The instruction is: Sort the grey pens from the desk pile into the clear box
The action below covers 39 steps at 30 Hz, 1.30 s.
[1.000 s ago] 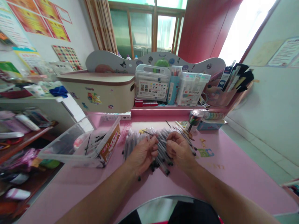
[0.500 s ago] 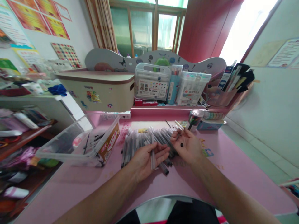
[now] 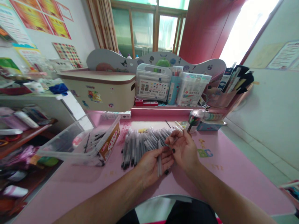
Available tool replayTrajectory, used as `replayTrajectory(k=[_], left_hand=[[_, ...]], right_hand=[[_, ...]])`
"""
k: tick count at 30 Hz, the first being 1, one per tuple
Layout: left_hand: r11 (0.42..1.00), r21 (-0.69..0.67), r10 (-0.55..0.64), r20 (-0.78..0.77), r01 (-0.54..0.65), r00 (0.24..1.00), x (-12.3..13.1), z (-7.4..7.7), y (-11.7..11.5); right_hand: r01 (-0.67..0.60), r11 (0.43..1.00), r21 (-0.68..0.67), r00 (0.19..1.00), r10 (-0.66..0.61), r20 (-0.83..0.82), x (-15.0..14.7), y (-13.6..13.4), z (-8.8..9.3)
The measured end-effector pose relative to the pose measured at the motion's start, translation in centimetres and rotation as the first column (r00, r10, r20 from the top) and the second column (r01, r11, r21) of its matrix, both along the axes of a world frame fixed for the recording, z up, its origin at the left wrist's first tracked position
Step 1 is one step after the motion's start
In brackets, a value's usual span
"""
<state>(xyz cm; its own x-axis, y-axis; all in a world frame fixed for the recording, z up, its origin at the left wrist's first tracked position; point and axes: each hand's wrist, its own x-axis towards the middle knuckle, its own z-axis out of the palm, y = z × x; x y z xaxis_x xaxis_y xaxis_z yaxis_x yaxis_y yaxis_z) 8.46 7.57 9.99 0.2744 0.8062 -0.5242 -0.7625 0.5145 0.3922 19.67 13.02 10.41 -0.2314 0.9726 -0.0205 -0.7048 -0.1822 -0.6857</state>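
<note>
My left hand is turned palm up, its thumb pressing a clear pen barrel against the fingers. My right hand is beside it with curled fingers, almost touching the left fingertips. A small black pen cap shows at the edge of the right palm; whether the right fingertips hold anything more cannot be made out. Just beyond both hands lies a wide pile of clear gel pens with dark ends on the pink desk. Another black pen end pokes out under my left fingers.
A clear plastic bin with pens and a brown box stands at left. Behind are a lidded storage box, marker cases and a pen holder. A clear jar of pens sits beyond my right hand.
My left hand has shifted right with the pen barrel. My right hand has moved left with the small black cap, so the two hands are now closer together.
</note>
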Motion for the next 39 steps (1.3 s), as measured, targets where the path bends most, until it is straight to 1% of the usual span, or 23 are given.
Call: replayTrajectory(k=[3,7,9,14,17,19,21,22,24,26,28,30,32,33,34,35,37,38,39], left_hand=[[0.999,-0.008,0.034,0.033,-0.033,0.999,0.0,-0.2,0.1],[0.998,-0.002,0.059,0.038,-0.059,0.998,-0.1,0.1,0.2],[0.998,-0.002,0.066,0.051,-0.066,0.997,-0.1,0.3,0.2],[0.996,-0.001,0.090,0.043,-0.090,0.995,-0.1,0.5,0.3],[0.991,0.010,0.135,-0.039,-0.135,0.990,-0.6,1.0,0.4],[0.979,0.084,0.198,-0.128,-0.188,0.972,-1.5,2.0,0.5],[0.948,0.222,0.274,-0.218,-0.226,0.937,-2.9,3.5,0.5],[0.923,0.311,0.311,-0.254,-0.228,0.916,-3.7,4.4,0.4],[0.840,0.503,0.392,-0.300,-0.204,0.870,-5.6,6.5,0.1],[0.730,0.652,0.515,-0.330,-0.204,0.791,-7.5,8.5,-0.5],[0.631,0.741,0.643,-0.334,-0.230,0.689,-9.4,10.3,-1.2],[0.564,0.792,0.745,-0.367,-0.233,0.557,-11.2,11.6,-1.9],[0.539,0.821,0.807,-0.440,-0.188,0.393,-13.1,12.3,-2.4],[0.543,0.827,0.822,-0.487,-0.148,0.294,-14.1,12.5,-2.5],[0.568,0.817,0.816,-0.545,-0.096,0.193,-15.0,12.6,-2.6],[0.610,0.792,0.791,-0.605,-0.041,0.088,-16.0,12.5,-2.5],[0.731,0.679,0.681,-0.724,0.058,-0.105,-17.8,12.1,-2.2],[0.795,0.599,0.606,-0.776,0.094,-0.177,-18.7,11.8,-1.9],[0.852,0.510,0.524,-0.821,0.123,-0.226,-19.5,11.3,-1.7]], right_hand=[[-0.022,0.999,0.035,1.000,0.022,-0.004,0.1,-0.3,0.2],[-0.137,0.989,0.056,0.990,0.136,0.027,0.2,-0.7,0.4],[-0.164,0.982,0.096,0.985,0.158,0.066,0.1,-0.9,0.5],[-0.131,0.964,0.230,0.986,0.103,0.129,0.2,-0.9,0.5],[-0.050,0.958,0.283,0.989,0.008,0.148,0.4,-0.3,0.2],[0.019,0.946,0.323,0.979,-0.084,0.187,0.6,0.2,-0.2],[0.060,0.922,0.382,0.949,-0.171,0.264,0.7,0.6,-0.6],[0.060,0.906,0.419,0.923,-0.210,0.322,0.8,0.7,-0.8],[0.010,0.874,0.485,0.846,-0.266,0.462,0.8,0.7,-0.9],[-0.088,0.854,0.514,0.763,-0.274,0.586,0.8,0.4,-0.9],[-0.175,0.839,0.515,0.711,-0.255,0.656,0.7,0.0,-0.7],[-0.236,0.821,0.520,0.678,-0.243,0.693,0.6,-0.3,-0.6],[-0.281,0.794,0.540,0.641,-0.264,0.721,0.4,-0.5,-0.6],[-0.306,0.778,0.548,0.616,-0.277,0.737,0.3,-0.5,-0.6],[-0.336,0.764,0.551,0.590,-0.286,0.756,0.2,-0.6,-0.7],[-0.371,0.752,0.545,0.561,-0.286,0.777,0.2,-0.6,-0.8],[-0.451,0.731,0.512,0.500,-0.268,0.823,0.1,-0.7,-0.9],[-0.489,0.721,0.492,0.469,-0.259,0.845,0.1,-0.7,-1.0],[-0.522,0.710,0.473,0.438,-0.253,0.863,0.1,-0.7,-1.0]])
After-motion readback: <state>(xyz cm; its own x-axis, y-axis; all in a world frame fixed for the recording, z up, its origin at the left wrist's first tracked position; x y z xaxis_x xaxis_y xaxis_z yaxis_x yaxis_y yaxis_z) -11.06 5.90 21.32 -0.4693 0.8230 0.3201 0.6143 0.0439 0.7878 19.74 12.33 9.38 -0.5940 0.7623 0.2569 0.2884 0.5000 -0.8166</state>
